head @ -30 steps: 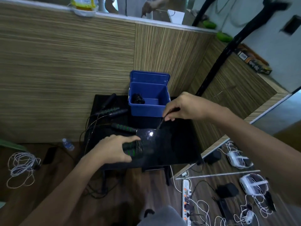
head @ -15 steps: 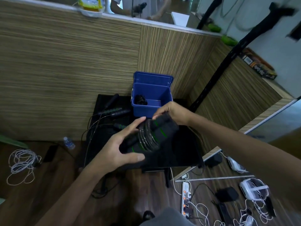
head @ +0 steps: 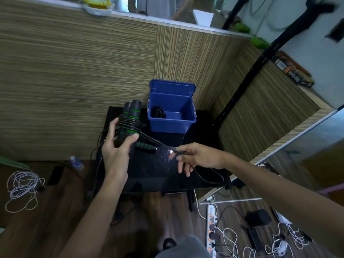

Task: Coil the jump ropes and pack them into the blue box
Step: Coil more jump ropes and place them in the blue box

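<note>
Your left hand (head: 115, 153) grips the two black jump rope handles (head: 130, 120) held together, upright and tilted a bit away from you, above the left part of the black tabletop (head: 158, 172). Fingers curl round the back of the handles, thumb across the front. Handles have green rings. Black rope (head: 130, 124) is wound in several turns round the middle of the pair, just above your grip.

From the coil a few rope strands run down and right to your right hand (head: 197, 157). That hand pinches the strands between thumb and forefinger; the other fingers hang loosely down. It sits over the middle of the tabletop, well apart from the left hand. Past the pinch the rope drops and loops across the right part of the tabletop near its front edge.

A second handle (head: 146, 147) with green rings lies flat on the tabletop, just below the stretched strands, between your two hands. More black rope (head: 98, 146) hangs off the tabletop's left edge.

The blue box (head: 172, 121) stands at the back of the tabletop, to the right of the held handles, lid up against the wood panel wall (head: 74, 71). Inside, in the left corner, a dark coiled bundle (head: 158, 112); details too dark to tell.

On the floor: water bottle (head: 77, 162) at left, white cable pile (head: 23, 189) far left, power strip (head: 212, 228) at lower right.
</note>
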